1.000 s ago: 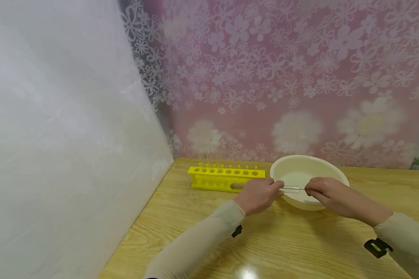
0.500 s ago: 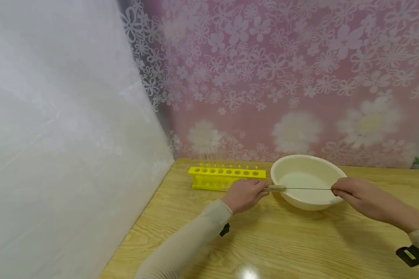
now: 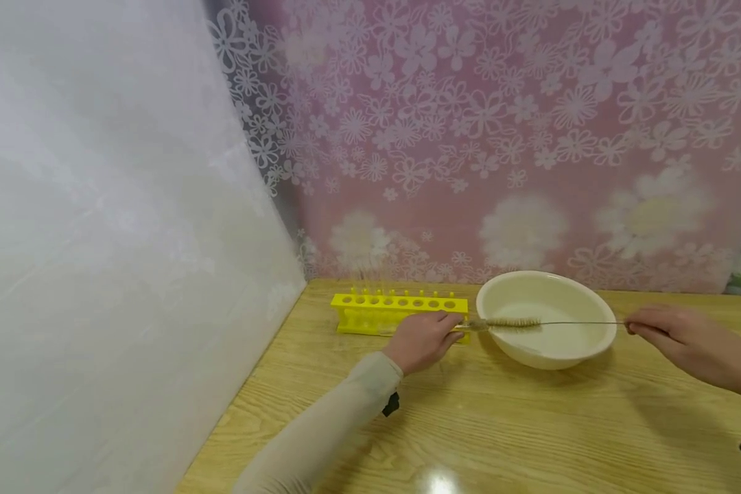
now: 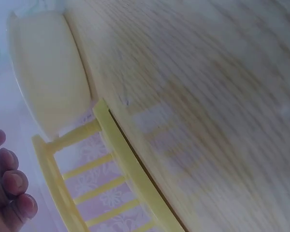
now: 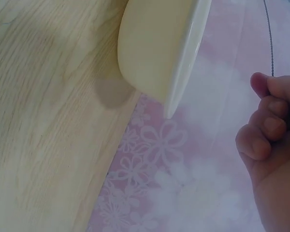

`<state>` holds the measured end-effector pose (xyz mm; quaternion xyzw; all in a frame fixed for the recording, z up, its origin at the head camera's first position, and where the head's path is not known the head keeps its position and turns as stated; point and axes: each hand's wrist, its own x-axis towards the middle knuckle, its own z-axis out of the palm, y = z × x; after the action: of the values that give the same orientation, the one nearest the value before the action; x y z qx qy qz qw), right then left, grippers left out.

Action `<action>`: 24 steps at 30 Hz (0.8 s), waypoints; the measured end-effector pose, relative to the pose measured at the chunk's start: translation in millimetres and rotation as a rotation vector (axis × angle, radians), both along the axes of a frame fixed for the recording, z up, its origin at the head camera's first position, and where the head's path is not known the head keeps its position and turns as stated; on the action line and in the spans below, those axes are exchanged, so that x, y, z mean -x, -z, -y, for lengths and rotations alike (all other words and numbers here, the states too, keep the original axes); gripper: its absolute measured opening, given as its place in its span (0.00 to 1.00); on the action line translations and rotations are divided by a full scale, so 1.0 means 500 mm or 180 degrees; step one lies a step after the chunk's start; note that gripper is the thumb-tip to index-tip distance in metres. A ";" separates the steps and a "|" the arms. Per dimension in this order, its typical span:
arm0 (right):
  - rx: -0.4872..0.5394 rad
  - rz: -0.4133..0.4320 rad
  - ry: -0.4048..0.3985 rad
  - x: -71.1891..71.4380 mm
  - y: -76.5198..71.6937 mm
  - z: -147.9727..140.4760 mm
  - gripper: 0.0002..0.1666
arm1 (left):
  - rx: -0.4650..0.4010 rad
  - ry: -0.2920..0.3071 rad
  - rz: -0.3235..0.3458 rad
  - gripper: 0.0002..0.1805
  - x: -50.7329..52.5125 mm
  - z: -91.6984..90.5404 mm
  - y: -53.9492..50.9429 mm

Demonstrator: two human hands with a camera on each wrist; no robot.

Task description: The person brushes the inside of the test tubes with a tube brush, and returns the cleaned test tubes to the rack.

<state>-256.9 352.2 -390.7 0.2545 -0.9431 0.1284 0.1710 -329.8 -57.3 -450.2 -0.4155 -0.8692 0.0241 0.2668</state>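
In the head view my left hand (image 3: 422, 341) holds a clear glass test tube (image 3: 462, 326) lying roughly level in front of the yellow rack. A test tube brush (image 3: 514, 322) extends rightward from the tube's mouth, its pale bristles mostly out over the basin. How much of the tip is still inside the glass is hard to see. My right hand (image 3: 691, 346) pinches the far end of the brush's thin wire handle, right of the basin. The right wrist view shows the twisted wire (image 5: 270, 46) between thumb and forefinger, the other fingers curled.
The yellow test tube rack (image 3: 401, 302) stands at the back left, with several clear tubes (image 3: 370, 278) upright in its left holes. A cream basin (image 3: 546, 355) sits right of it, under the brush. Behind the wooden table (image 3: 500, 432) hangs a floral backdrop (image 3: 438, 137).
My right hand has moved right, drawing the brush out of the test tube so its bristles show. My left hand has shifted left with the tube.
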 end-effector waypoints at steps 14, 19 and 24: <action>0.0266 -0.0188 -0.0744 0.024 0.018 0.145 0.11 | 0.0099 0.0110 -0.0035 0.14 -0.024 -0.068 -0.028; 0.0323 -0.0004 -0.0963 0.040 0.024 0.207 0.09 | 0.0160 0.0033 -0.0144 0.14 -0.029 -0.082 -0.032; 0.0202 0.0045 -0.1008 0.043 0.018 0.216 0.09 | 0.0206 0.0026 -0.0152 0.14 -0.026 -0.077 -0.029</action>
<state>-278.3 244.2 -399.7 0.3935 -0.8879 0.1853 0.1500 -316.6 -18.7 -435.5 -0.4268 -0.8597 0.0610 0.2739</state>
